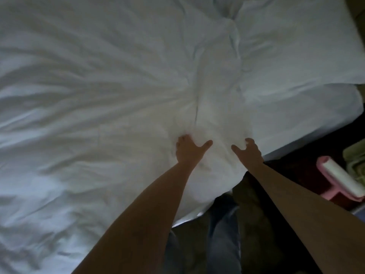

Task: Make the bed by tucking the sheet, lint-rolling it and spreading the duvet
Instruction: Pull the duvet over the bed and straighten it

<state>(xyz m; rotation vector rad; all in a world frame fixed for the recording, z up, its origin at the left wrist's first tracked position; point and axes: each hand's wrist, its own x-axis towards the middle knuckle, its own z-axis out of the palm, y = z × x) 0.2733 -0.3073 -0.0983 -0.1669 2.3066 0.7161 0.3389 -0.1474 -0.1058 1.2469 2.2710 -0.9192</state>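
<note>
Head view, dim light, looking down over the near edge of the bed.

- Duvet (pixel 94 99): white and heavily creased, covering the left and middle of the bed. We note long folds fanning out leftward and upward from the spot where the hands meet it. A bunched ridge runs up the middle from that spot. Its near corner hangs over the bed edge beside the person's legs.
- Left hand (pixel 188 152): arm stretched forward, fingers curled down into the duvet with cloth gathered under them, thumb splayed out to the right. We read this as a grip on the fabric.
- Right hand (pixel 250 153): just beside the left, a small gap of cloth between them. Fingers are hooked and bent over a fold of the duvet near its right margin, thumb pointing left toward the other hand. It also grips the cloth.
- Sheet (pixel 300 56): white and much smoother, exposed on the right part of the mattress, reaching to the right edge.
- Lint roller (pixel 342 179): pink handle and frame, white roll, lying off the bed to the right on a dark surface, well apart from both hands.
- Jeans (pixel 223 238): the person's legs, below the duvet corner, close against the bed.
- Pale green item (pixel 355 157) at the right border, beside the roller; we cannot tell what it is.
</note>
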